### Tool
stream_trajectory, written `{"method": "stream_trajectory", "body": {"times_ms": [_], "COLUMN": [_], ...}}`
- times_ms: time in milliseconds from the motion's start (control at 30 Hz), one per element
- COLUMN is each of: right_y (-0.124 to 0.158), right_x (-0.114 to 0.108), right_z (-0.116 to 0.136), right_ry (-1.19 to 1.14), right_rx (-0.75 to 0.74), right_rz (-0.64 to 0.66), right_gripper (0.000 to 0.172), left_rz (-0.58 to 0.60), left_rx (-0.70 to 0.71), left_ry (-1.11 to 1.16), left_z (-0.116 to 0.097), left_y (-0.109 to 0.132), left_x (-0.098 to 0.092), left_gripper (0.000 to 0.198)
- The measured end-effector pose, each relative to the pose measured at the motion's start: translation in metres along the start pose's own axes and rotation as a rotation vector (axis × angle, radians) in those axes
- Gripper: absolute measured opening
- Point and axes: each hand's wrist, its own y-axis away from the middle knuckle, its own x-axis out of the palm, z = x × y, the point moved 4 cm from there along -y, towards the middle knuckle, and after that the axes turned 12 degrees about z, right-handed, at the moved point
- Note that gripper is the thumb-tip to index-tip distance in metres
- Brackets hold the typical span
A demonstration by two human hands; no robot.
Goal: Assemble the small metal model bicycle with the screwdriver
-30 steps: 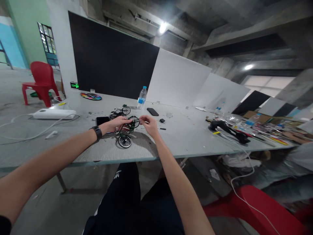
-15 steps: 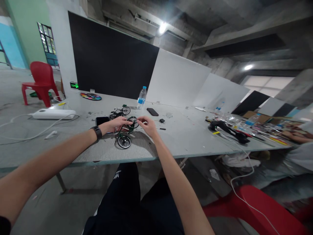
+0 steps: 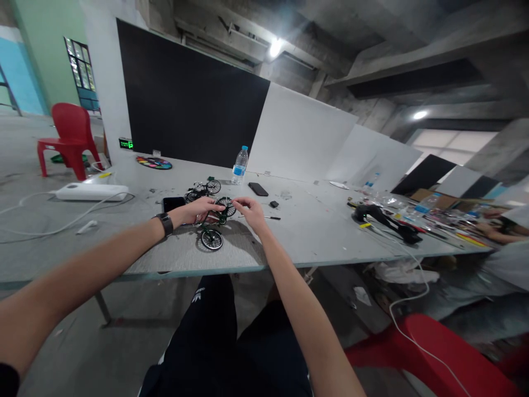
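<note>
Both my hands are at the green model bicycle point(image 3: 223, 219), close to the near edge of the grey table point(image 3: 306, 234). It sits tilted in front of me, one wheel point(image 3: 226, 207) up between my hands, the other wheel point(image 3: 211, 240) nearer my body. Whether that lower wheel bears on the tabletop, I cannot tell.

My left hand point(image 3: 201, 209) is closed around part of the bicycle, thumb lying along the upper wheel; the curled fingers are mostly hidden. Dark watch point(image 3: 166, 224) on that wrist. My right hand point(image 3: 250, 213) is held narrow, thumb and fingertips drawn together at the right side of the same wheel. Too small to tell whether they pinch it or only touch.

Just beyond my left hand: a second model bicycle point(image 3: 202, 189). Partly behind the left wrist, a dark-screened device point(image 3: 172, 204) lies flat. Beyond my right hand, a black phone point(image 3: 258, 189) and a small black block point(image 3: 273, 204); beside the hand, a thin tool point(image 3: 273, 218) with a dark end. Clear bottle point(image 3: 238, 168), blue cap, upright near the black panel point(image 3: 190, 94). Round multicoloured palette point(image 3: 154, 162) by the panel's foot. Far left, white power strip point(image 3: 91, 192) with cables. Well to the right, a black strap-like item point(image 3: 386, 223); past it, a co-worker's arm point(image 3: 502, 235), blurred.
</note>
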Motion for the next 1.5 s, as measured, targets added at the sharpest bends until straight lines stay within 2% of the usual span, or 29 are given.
{"method": "stream_trajectory", "body": {"times_ms": [600,1233,1500], "right_y": [0.0028,0.0024,0.0015], "right_x": [0.0003,-0.0004,0.0035], "right_z": [-0.0023,0.0001,-0.0005], "right_ry": [-0.109,-0.055,-0.045], "right_rx": [0.084,0.042,0.020], "right_rz": [0.039,0.068,0.079], "right_gripper": [0.052,0.049,0.047], "left_rz": [0.003,-0.006,-0.029], "left_rx": [0.016,0.017,0.015], "left_ry": [-0.011,0.001,-0.104], "left_z": [0.0026,-0.0057,0.0009], "left_y": [-0.0028,0.0038,-0.0021], "left_x": [-0.0012,0.0061,-0.0008], "left_gripper": [0.040,0.039,0.048]}}
